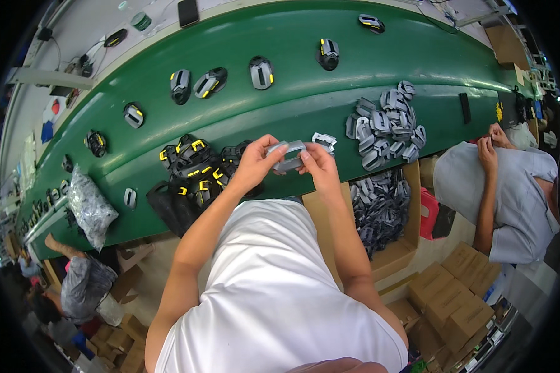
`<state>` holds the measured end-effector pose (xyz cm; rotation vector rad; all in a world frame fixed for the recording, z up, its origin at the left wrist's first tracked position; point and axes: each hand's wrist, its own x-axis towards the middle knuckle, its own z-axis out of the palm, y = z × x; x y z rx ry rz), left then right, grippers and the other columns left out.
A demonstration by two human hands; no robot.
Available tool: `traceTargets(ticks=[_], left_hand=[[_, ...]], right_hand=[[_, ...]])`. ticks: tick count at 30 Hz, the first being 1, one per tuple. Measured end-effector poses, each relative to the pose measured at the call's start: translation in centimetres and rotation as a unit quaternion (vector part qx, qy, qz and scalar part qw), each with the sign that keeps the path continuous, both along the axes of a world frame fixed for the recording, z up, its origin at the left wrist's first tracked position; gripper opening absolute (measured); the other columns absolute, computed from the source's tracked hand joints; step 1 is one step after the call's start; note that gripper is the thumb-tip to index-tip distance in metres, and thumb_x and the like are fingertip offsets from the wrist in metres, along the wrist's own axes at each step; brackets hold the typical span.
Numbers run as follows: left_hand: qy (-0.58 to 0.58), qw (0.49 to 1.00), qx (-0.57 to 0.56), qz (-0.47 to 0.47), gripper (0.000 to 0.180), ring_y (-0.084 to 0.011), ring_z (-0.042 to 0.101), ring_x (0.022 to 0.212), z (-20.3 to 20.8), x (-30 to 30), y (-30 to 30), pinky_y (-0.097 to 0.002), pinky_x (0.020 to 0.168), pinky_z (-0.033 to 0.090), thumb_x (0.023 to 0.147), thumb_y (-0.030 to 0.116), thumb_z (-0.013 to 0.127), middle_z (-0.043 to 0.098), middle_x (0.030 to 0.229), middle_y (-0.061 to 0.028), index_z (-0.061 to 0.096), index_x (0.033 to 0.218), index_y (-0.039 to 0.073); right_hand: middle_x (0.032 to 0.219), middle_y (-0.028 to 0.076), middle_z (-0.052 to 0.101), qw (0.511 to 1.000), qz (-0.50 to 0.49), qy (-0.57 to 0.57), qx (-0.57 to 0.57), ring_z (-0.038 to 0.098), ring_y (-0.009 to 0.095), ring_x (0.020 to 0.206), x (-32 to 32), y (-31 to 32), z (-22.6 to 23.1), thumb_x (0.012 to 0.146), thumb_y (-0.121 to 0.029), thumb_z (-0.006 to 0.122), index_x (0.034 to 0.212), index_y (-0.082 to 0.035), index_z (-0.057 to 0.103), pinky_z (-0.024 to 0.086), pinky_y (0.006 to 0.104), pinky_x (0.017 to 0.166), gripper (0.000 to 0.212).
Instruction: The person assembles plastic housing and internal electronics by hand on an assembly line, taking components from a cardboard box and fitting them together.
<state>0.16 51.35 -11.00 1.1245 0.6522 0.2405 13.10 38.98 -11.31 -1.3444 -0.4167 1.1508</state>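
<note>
Between my two hands is a grey plastic shell [290, 163], held just over the near side of the green bench. My left hand [261, 160] pinches its left end with thumb and fingers. The fingers of my right hand [319, 164] close on its right end. Whether it is one part or two fitted together, I cannot tell. Just beyond my right fingers lies a lighter grey shell [323, 142]. A heap of black parts with yellow tabs [196, 165] sits left of my left hand. To the right is a pile of grey shells [386, 124].
Black-and-grey assembled pieces [261, 73] are spaced along the far green belt [292, 37]. An open carton [382, 211] of grey parts stands below the bench at my right. A clear bag [90, 208] lies at the left. A co-worker [498, 193] sits at the right.
</note>
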Motion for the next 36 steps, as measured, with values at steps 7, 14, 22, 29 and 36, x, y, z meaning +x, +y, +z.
traceTargets(ticks=[7,14,22,29,36], left_hand=[[-0.054,0.994,-0.091,-0.002,0.019,-0.0081,0.055,0.073,1.5,-1.3,-2.6,-0.0226,0.061,0.046,0.092,0.022,0.051,0.057,0.079,-0.0017,0.054,0.09,0.003],[-0.034,0.995,0.097,-0.005,0.021,-0.0081,0.051,0.061,2.8,-2.3,-2.3,-0.026,0.053,0.043,0.091,0.021,0.05,0.056,0.067,-0.003,0.052,0.085,0.002],[0.025,0.957,0.286,0.044,0.019,-0.0259,0.056,0.05,4.7,-1.9,-3.1,-0.0341,0.047,0.041,0.089,0.016,0.046,0.052,0.056,-0.0114,0.049,0.077,0.002],[0.034,0.961,0.241,0.131,0.021,-0.0279,0.049,0.049,2.2,-1.0,-5.2,-0.0341,0.047,0.039,0.089,0.016,0.047,0.048,0.057,-0.0131,0.047,0.074,0.001],[0.006,0.971,0.143,0.193,0.025,-0.0102,0.038,0.05,1.5,-0.9,-5.8,-0.0283,0.046,0.035,0.092,0.018,0.044,0.044,0.055,-0.004,0.047,0.074,0.001]], right_hand=[[0.084,0.002,0.059,0.996,-0.082,-0.004,0.036,0.051,0.006,0.075,-1.9,-0.2,1.2,0.091,-0.017,0.052,0.091,0.0,0.058,0.04,0.0198,0.068,0.019],[0.07,-0.003,0.053,0.999,-0.001,-0.039,0.018,0.044,0.003,0.064,-2.9,0.2,3.5,0.091,-0.016,0.051,0.085,0.0,0.058,0.035,0.0188,0.058,0.018],[0.063,-0.005,0.042,0.961,0.117,-0.251,0.013,0.034,0.003,0.058,-3.8,0.5,4.5,0.092,-0.016,0.048,0.073,-0.001,0.052,0.027,0.0211,0.049,0.024],[0.061,-0.003,0.039,0.989,-0.028,-0.143,-0.007,0.033,0.005,0.06,-5.9,0.2,2.8,0.092,-0.015,0.046,0.068,-0.001,0.044,0.027,0.0245,0.051,0.028],[0.056,-0.001,0.036,0.952,0.011,-0.306,0.024,0.031,0.005,0.056,-5.9,0.7,2.4,0.093,-0.014,0.043,0.065,0.0,0.04,0.026,0.0243,0.047,0.031]])
